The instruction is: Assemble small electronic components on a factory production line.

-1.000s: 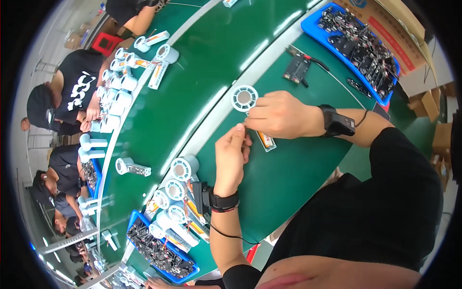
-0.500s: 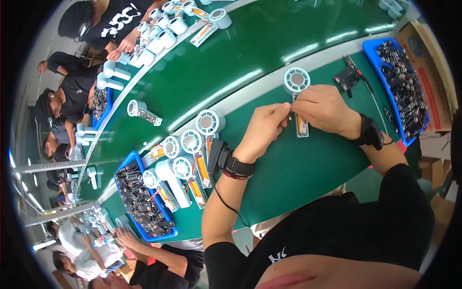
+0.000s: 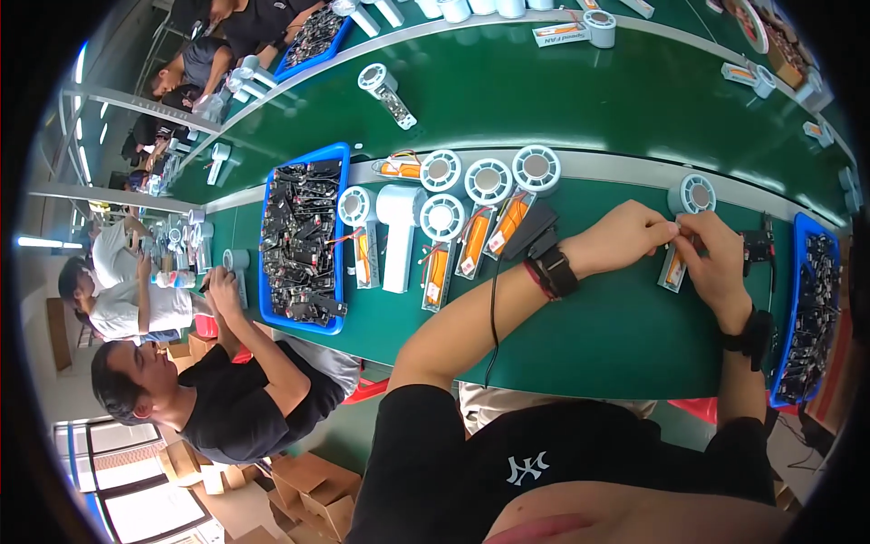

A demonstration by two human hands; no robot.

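A light-blue handheld fan (image 3: 697, 194) lies on the green bench in front of me, its round head away from me. An orange battery (image 3: 671, 268) shows in its open handle. My left hand (image 3: 625, 238) is closed in a pinch above the handle, and what sits between its fingertips is too small to make out. Fingertip to fingertip with it, my right hand (image 3: 718, 258) is also pinched and covers part of the handle. A black circuit board (image 3: 756, 248) with leads lies just right of that hand.
Several opened fans (image 3: 488, 181) with orange batteries stand left of my left forearm. Blue trays of dark circuit boards flank me, one left (image 3: 343, 263) and one right (image 3: 799, 299). Beyond a metal rail runs a green conveyor (image 3: 507, 95) with fans on it. A co-worker (image 3: 245, 390) sits at left.
The view has swung left, so the bench and fans appear further right. Both hands stay pinched together over the same fan's handle.
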